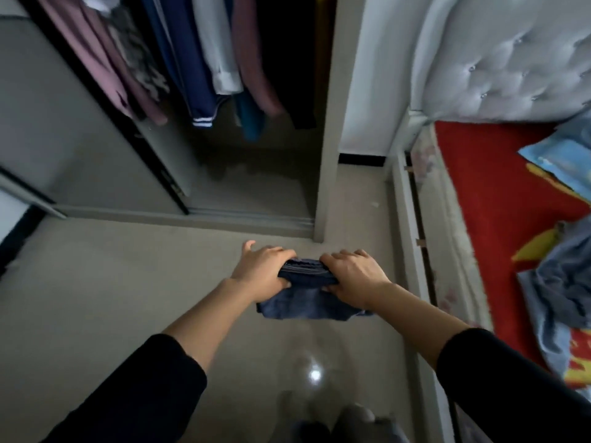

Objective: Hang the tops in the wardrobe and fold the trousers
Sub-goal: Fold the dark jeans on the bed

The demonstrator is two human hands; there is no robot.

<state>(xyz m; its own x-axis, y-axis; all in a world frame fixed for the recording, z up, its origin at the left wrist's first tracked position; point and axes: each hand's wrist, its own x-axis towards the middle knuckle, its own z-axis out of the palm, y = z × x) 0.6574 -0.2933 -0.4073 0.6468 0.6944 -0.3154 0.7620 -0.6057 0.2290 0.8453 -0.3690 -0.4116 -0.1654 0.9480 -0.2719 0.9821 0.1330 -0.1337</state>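
Head view: both hands meet at the centre of the frame, held out over the floor [128,282] in front of the open wardrobe [326,155].
Left hand [265,270]: curled round the left end of a folded bundle, fingers over the top and thumb side underneath.
Right hand [351,273]: grips the right end of the same bundle in the same way.
Denim trousers [307,302]: dark blue, folded into a thick stack between the two hands, with a flap hanging below. They are in the air, not set down anywhere.
Hanging tops [198,59]: a row of mauve, navy, white and teal pieces fills the rail at the upper left and centre, so much of the hanging looks done.
Bed [495,193]: red cover at the right of the frame.
Loose garments [556,282]: a crumpled blue-grey heap lies at the right edge; what kind they are cannot be told.
Progress: this pair looks folded and ready to be put away. The heap on the bed suggests more sorting remains.
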